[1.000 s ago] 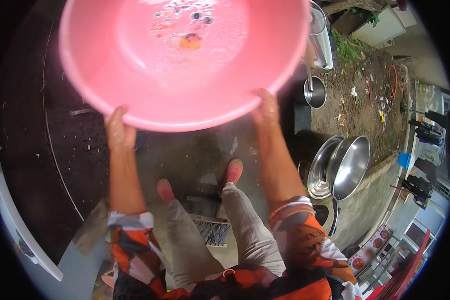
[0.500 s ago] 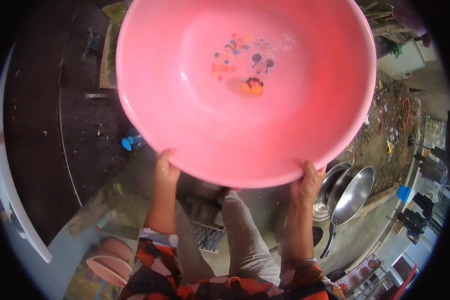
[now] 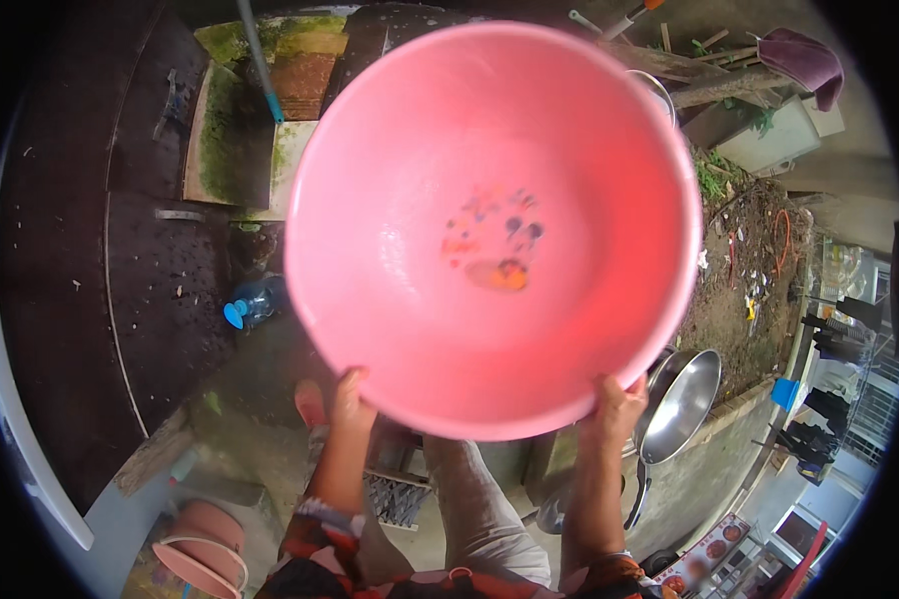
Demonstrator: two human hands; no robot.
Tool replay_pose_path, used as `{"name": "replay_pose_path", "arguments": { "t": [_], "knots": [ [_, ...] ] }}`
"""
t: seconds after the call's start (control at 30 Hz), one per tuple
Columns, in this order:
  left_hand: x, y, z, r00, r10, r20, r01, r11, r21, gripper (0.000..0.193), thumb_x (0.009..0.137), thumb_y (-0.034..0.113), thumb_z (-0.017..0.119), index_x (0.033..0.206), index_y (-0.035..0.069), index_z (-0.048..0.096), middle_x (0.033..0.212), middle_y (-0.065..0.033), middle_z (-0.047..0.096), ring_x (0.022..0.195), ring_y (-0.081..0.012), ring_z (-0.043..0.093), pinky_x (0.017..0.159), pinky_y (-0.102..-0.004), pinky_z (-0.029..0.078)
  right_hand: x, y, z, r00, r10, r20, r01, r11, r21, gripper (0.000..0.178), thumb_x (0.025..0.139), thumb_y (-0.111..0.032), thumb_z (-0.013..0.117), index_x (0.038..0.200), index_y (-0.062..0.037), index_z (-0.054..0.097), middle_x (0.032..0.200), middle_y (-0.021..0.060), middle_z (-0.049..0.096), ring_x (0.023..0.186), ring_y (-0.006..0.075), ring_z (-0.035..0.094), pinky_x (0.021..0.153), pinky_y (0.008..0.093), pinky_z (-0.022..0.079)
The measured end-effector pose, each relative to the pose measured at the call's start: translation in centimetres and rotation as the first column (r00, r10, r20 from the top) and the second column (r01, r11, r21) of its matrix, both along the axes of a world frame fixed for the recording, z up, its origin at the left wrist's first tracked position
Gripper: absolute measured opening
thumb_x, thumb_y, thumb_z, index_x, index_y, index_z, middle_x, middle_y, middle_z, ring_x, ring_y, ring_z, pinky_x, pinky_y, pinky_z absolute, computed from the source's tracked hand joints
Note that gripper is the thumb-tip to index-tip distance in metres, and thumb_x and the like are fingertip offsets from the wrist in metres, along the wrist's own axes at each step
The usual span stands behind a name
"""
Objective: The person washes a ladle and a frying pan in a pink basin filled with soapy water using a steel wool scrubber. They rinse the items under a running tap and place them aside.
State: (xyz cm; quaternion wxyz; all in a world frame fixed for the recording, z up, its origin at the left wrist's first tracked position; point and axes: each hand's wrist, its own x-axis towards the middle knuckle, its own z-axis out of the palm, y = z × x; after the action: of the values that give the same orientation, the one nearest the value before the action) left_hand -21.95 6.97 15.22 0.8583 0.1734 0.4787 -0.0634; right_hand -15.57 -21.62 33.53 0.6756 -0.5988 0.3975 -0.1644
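A large pink plastic basin [image 3: 499,359] is held up in front of me, its inside facing me. Coloured cartoon figures are printed on its bottom. My left hand [image 3: 353,402] closes round the near left part of the rim, the thumb lying on the inner side. At the near right, my right hand [image 3: 619,404] grips the same rim. The fingers of both hands are mostly hidden behind the basin. Nothing loose can be made out inside it.
A metal pan [image 3: 681,404] stands right of my right forearm. A large clear bottle with a blue cap [image 3: 255,302] sits left of the basin. Beyond it are mossy slabs [image 3: 232,135]. A pink bucket [image 3: 198,549] stands at lower left, littered soil [image 3: 744,329] at right.
The basin has come lower in the picture and looks smaller, so its whole rim now shows. Both hands moved with it, keeping their hold. More ground shows beyond it, and a foot appears near my left hand.
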Motion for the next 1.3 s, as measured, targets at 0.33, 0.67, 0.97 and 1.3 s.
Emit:
{"name": "replay_pose_path", "arguments": {
  "t": [0.33,0.67,0.97,1.3],
  "knots": [
    [12.0,7.8,0.7,0.977,-0.171,0.125,0.136,0.959,0.249,0.047,0.073,-0.001,0.057,0.118,-0.004,0.047,0.11,-0.0159,0.055,0.102,-0.031,0.056,0.093,-0.0434,0.046,6.2,4.1,-6.2,0.998,-0.021,0.06,0.01,0.984,0.177,0.041,0.07,0.009,0.059,0.11,0.004,0.049,0.093,0.0101,0.06,0.082,0.0197,0.06,0.076,0.0304,0.05],
    [-0.3,4.1,2.9,0.99,-0.136,-0.035,0.139,0.983,0.12,0.058,0.072,-0.003,0.054,0.129,0.001,0.041,0.118,-0.0135,0.052,0.112,-0.028,0.05,0.094,-0.0437,0.044,-2.5,2.3,-0.3,0.993,0.025,-0.116,-0.024,1.0,0.004,0.039,0.07,0.004,0.058,0.109,0.0054,0.05,0.094,0.0122,0.06,0.08,0.0192,0.061,0.071,0.0295,0.051],
    [6.9,8.5,0.5,0.986,-0.145,0.088,0.108,0.936,0.335,0.058,0.077,0.002,0.054,0.132,0.005,0.037,0.119,-0.0143,0.052,0.111,-0.0277,0.051,0.09,-0.0421,0.047,8.1,6.5,-2.3,0.985,0.144,-0.097,-0.155,0.981,-0.12,0.026,0.07,0.006,0.06,0.096,0.0073,0.059,0.084,0.0067,0.062,0.07,0.0127,0.058,0.064,0.0242,0.047],
    [9.2,-1.4,-7.5,0.922,-0.385,-0.043,0.356,0.884,-0.303,0.023,0.074,0.007,0.058,0.095,0.016,0.054,0.082,0.0007,0.058,0.062,-0.0089,0.056,0.041,-0.022,0.043,19.0,16.1,4.8,0.869,0.486,0.096,-0.311,0.686,-0.658,0.073,0.061,-0.008,0.063,0.127,0.0132,0.039,0.13,0.0216,0.042,0.122,0.0299,0.038,0.103,0.0348,0.027]
  ]
}}
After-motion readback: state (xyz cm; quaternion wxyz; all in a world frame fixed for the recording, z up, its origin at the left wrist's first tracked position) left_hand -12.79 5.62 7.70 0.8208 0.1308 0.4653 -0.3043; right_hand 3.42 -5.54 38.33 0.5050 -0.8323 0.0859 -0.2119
